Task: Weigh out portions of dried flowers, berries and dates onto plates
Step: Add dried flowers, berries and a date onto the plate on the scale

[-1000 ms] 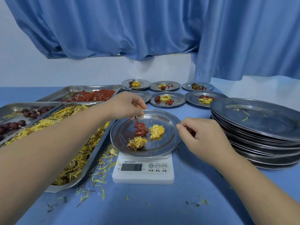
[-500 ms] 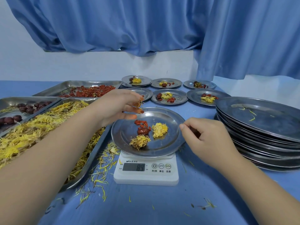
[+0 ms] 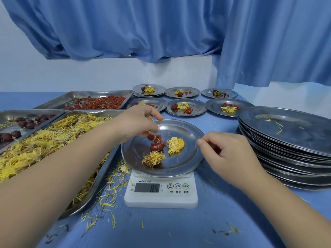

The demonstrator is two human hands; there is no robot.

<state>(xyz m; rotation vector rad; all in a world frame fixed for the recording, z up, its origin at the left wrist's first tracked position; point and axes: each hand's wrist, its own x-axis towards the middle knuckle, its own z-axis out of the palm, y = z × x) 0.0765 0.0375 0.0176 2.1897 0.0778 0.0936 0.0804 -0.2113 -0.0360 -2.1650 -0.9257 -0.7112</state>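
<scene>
Overshoot is the main risk. Left hand [image 3: 136,122] hovers over the upper-left rim of the plate [image 3: 179,171], which sits on the scale [image 3: 161,196] at frame centre. Its curled fingers pinch a few berries [image 3: 155,137] above the small heap beside the date [image 3: 157,146] and two flowers [image 3: 176,144]. Dropping them all at once could carry the display [image 3: 146,187] past the portion. Right hand [image 3: 227,153] is at the plate's right rim, fingers curled, thumb against forefinger; I cannot tell whether it touches the rim. Any pressure there would falsify the reading or tip the plate.
</scene>
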